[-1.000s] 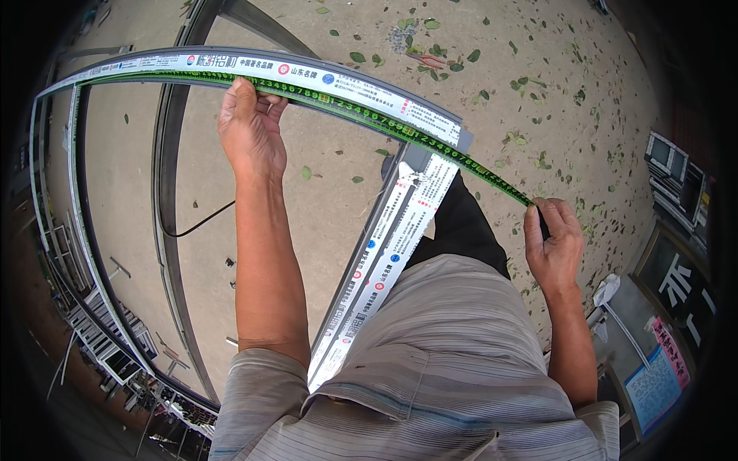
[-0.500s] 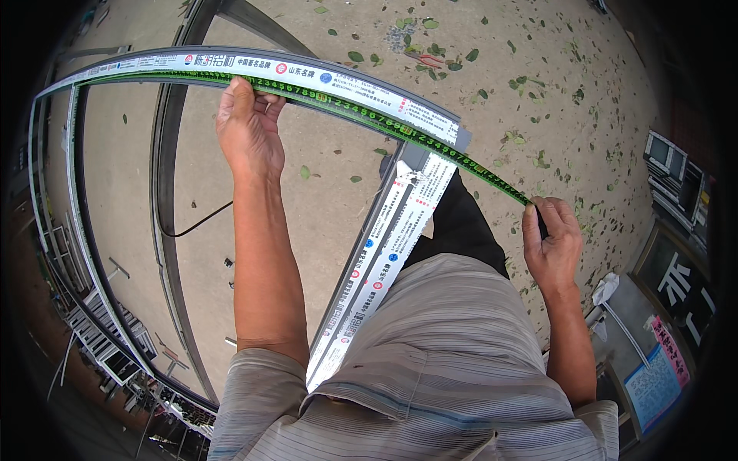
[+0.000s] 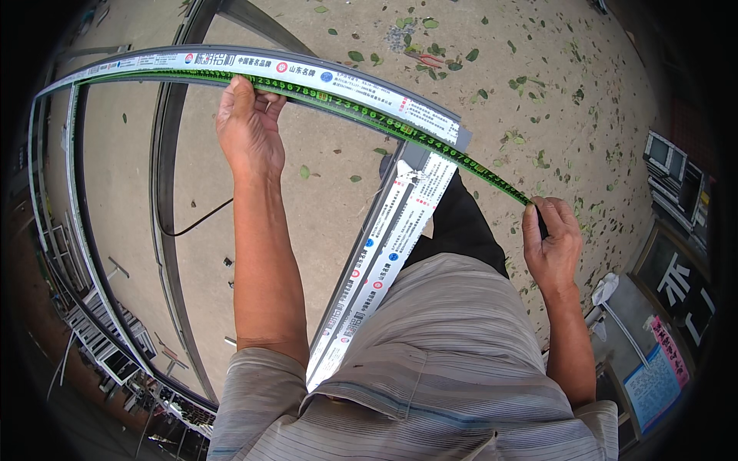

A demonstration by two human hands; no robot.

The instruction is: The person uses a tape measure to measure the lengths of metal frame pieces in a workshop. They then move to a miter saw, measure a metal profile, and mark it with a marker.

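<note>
Green tape measure (image 3: 369, 111) runs from upper left to right of centre, along the lower edge of the film-covered top rail (image 3: 254, 63) and out past its corner. Left hand (image 3: 250, 127), upper left of centre: thumb and fingers pinched on the tape against the rail edge. Right hand (image 3: 552, 234), right of centre: fingers clamped round a dark tape case (image 3: 543, 225), mostly hidden.

Risks as I see them:
- Far tape end, upper left: too small to tell if it's hooked. If it's only resting, a right-hand pull could drag it off and shift the reading.
- Span between rail corner and right hand is unsupported and slopes down. Slack or twist there could lift the tape off the rail at the corner and throw the reading.
- Left pinch is the only hand support along the rail. Loosen it and the tape could bow or slide.
- If the right grip slips, tape could snap back across bare left fingers.
- Ragged white film (image 3: 407, 173) at the side rail (image 3: 400, 246) joint could snag a sagging blade.
</note>
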